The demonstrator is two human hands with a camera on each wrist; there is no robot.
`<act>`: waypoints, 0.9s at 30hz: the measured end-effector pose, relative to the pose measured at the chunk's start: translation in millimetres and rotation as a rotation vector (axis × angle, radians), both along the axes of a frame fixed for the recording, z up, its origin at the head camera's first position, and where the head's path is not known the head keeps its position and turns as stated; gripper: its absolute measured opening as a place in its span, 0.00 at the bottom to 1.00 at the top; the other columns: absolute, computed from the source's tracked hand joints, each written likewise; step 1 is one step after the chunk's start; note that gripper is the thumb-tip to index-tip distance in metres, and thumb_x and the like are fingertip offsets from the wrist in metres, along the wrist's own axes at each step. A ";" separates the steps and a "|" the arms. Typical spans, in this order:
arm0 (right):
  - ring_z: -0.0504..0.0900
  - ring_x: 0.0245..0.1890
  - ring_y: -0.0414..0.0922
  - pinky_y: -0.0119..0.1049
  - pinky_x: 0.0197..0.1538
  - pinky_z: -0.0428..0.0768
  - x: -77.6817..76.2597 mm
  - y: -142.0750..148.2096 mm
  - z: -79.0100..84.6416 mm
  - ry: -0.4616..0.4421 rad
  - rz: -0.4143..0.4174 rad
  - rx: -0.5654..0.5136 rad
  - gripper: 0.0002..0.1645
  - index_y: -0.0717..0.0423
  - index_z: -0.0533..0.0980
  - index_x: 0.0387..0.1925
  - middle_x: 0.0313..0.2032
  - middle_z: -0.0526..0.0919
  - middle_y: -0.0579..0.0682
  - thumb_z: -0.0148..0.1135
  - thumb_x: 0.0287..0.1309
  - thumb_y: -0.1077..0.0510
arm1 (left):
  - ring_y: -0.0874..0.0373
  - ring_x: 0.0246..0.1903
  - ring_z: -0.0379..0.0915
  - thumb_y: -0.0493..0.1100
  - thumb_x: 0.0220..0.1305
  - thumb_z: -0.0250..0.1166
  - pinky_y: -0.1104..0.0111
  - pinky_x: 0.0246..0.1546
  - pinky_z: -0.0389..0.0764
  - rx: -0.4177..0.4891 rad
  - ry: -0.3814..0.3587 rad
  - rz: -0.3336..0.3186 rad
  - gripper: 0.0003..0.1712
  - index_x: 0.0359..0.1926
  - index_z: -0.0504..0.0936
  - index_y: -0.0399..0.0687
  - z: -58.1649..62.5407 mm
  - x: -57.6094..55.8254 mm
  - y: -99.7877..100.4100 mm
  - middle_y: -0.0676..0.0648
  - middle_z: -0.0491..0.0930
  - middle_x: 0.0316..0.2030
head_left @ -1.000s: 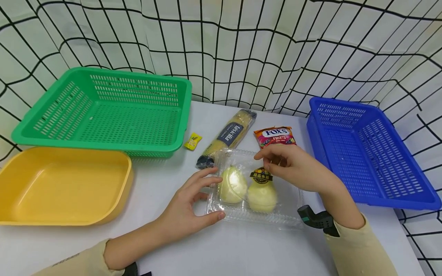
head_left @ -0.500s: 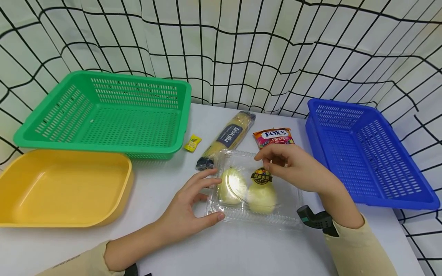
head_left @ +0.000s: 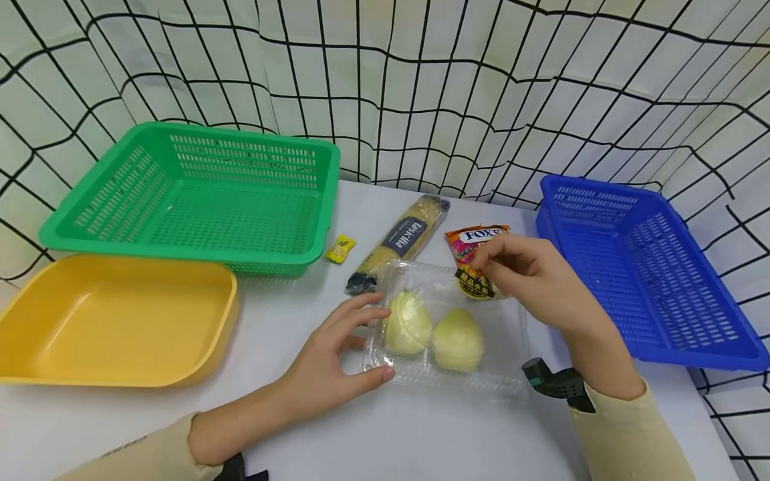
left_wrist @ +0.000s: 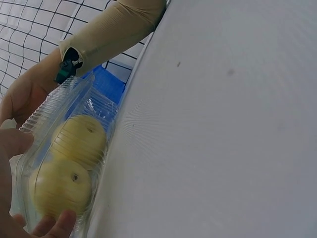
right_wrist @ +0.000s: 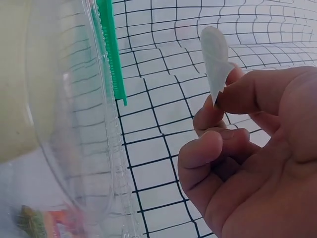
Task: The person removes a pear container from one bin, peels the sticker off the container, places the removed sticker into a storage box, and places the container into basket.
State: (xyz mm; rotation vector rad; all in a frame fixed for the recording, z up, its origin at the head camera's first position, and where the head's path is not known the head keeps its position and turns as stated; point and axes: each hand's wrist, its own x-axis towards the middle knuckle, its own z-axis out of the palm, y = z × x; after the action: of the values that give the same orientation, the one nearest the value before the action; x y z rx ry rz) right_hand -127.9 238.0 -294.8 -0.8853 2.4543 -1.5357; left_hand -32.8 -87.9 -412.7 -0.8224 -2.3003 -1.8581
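On the white table lies a clear plastic clamshell box (head_left: 505, 347) with two pale yellow-green pears inside, a left pear (head_left: 407, 323) and a right pear (head_left: 458, 341). My left hand (head_left: 327, 367) grips the box's left side, thumb at the near corner and fingertips farther back. Above the box's lid, my right hand (head_left: 535, 280) pinches a black-and-gold label sticker (head_left: 474, 284) between thumb and finger. In the right wrist view the sticker's pale back (right_wrist: 214, 57) stands up from the fingertips, apart from the box. The left wrist view shows both pears through the ribbed wall.
Behind the box lie a pasta packet (head_left: 409, 234), a small yellow wrapped candy (head_left: 341, 249) and a Fox's candy bag (head_left: 466, 240), partly covered by my right hand. A green basket (head_left: 327, 220) and yellow tub (head_left: 225, 314) stand left; a blue basket (head_left: 556, 234) stands right. Black wire mesh borders the table.
The sticker has come off the box lid, and my right hand has lifted it slightly back and to the right. My left hand stays at the box's left side.
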 end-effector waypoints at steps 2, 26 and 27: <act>0.76 0.30 0.49 0.37 0.30 0.77 1.2 0.6 2.2 0.005 -0.013 -0.001 0.14 0.56 0.85 0.43 0.38 0.83 0.51 0.56 0.76 0.72 | 0.48 0.73 0.70 0.37 0.60 0.84 0.59 0.55 0.89 -0.006 -0.002 -0.002 0.42 0.73 0.78 0.53 1.4 -1.5 0.8 0.43 0.66 0.79; 0.88 0.40 0.47 0.33 0.42 0.88 -6.3 -29.6 28.7 0.009 0.014 0.079 0.11 0.57 0.90 0.50 0.47 0.91 0.52 0.65 0.76 0.66 | 0.41 0.67 0.76 0.52 0.69 0.78 0.44 0.67 0.80 -0.291 -0.045 0.073 0.52 0.85 0.57 0.58 42.0 -0.7 -15.9 0.44 0.45 0.86; 0.87 0.39 0.47 0.33 0.41 0.87 -8.3 -32.9 30.6 0.013 0.015 0.086 0.11 0.57 0.90 0.51 0.46 0.91 0.53 0.64 0.77 0.66 | 0.41 0.69 0.74 0.52 0.70 0.78 0.44 0.67 0.80 -0.291 -0.036 0.088 0.52 0.85 0.58 0.58 45.3 -1.3 -19.0 0.45 0.45 0.86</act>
State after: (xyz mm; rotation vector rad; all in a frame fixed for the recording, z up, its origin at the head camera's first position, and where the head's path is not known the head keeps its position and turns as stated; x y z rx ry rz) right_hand -136.2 205.1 -264.2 -0.8996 2.4953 -1.4121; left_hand -34.1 -106.8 -367.5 -0.7055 -2.6231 -1.5377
